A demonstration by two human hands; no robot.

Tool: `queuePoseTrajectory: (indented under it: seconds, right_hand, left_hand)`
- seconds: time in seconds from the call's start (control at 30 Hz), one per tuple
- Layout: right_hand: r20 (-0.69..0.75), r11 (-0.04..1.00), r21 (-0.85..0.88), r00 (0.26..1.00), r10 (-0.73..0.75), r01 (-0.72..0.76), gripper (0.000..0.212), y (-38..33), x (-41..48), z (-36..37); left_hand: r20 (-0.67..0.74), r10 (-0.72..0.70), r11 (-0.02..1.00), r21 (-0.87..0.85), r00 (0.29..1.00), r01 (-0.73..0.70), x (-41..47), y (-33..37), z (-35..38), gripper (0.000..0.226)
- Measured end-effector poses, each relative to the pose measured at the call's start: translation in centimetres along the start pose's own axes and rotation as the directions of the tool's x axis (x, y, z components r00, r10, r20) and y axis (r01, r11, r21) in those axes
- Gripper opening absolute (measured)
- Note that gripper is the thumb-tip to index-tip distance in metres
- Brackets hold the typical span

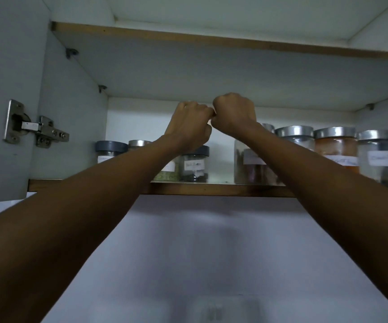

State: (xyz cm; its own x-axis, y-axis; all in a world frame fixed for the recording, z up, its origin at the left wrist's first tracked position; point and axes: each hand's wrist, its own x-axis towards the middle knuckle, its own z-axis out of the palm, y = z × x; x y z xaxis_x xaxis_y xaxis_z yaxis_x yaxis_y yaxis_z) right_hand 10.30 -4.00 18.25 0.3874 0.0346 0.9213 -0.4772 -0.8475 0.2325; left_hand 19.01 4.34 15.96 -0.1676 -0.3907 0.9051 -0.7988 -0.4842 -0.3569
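Both my arms reach up into an open wall cabinet. My left hand (188, 123) and my right hand (233, 113) are seen from the back, fingers curled, knuckles touching in front of the white back wall. A small pale thing (209, 122) shows in the gap between them, and both hands seem to pinch it. Most of it is hidden and I cannot tell what it is. The hands are above a dark-lidded jar (194, 164) that stands on the lower shelf (211, 189).
Labelled jars line the shelf: a grey-lidded one (110, 151) at left, several silver-lidded ones (335, 148) at right. An upper shelf (211, 73) sits close above the hands. The open door's hinge (36, 129) is at left. A blurred white surface lies below.
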Motion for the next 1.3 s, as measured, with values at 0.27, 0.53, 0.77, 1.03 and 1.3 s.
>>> queuePoseTrajectory:
  seconds: [0.27, 0.53, 0.77, 1.03, 1.3]
  right_hand:
    - [0.112, 0.993, 0.069, 0.99, 0.083, -0.091, 0.012, 6.0, -2.5, -4.3]
    - [0.269, 0.991, 0.049, 0.957, 0.108, -0.126, 0.015, 12.3, -4.1, -6.9]
    - [0.49, 0.974, 0.197, 0.872, 0.004, -0.115, 0.026, 14.4, -6.0, -8.1]
    - [0.506, 0.974, 0.207, 0.862, -0.028, -0.09, 0.03, 14.3, -5.8, -7.9]
    - [0.486, 0.986, 0.146, 0.874, -0.004, -0.076, 0.027, 13.5, -4.8, -5.4]
  left_hand:
    - [0.035, -0.039, 0.974, -0.22, 0.999, 0.046, 2.6, 6.3, -1.3, 0.035]
    - [0.241, 0.057, 0.979, -0.204, 0.969, -0.007, 4.3, 9.1, -2.7, 0.031]
    - [0.386, 0.086, 0.979, -0.204, 0.919, -0.006, 4.4, 8.6, -3.0, 0.026]
    - [0.384, 0.025, 0.977, -0.204, 0.923, 0.059, 4.4, 9.2, -3.7, 0.034]
    - [0.476, -0.048, 0.951, -0.248, 0.878, 0.187, 4.6, 8.4, -2.2, 0.034]
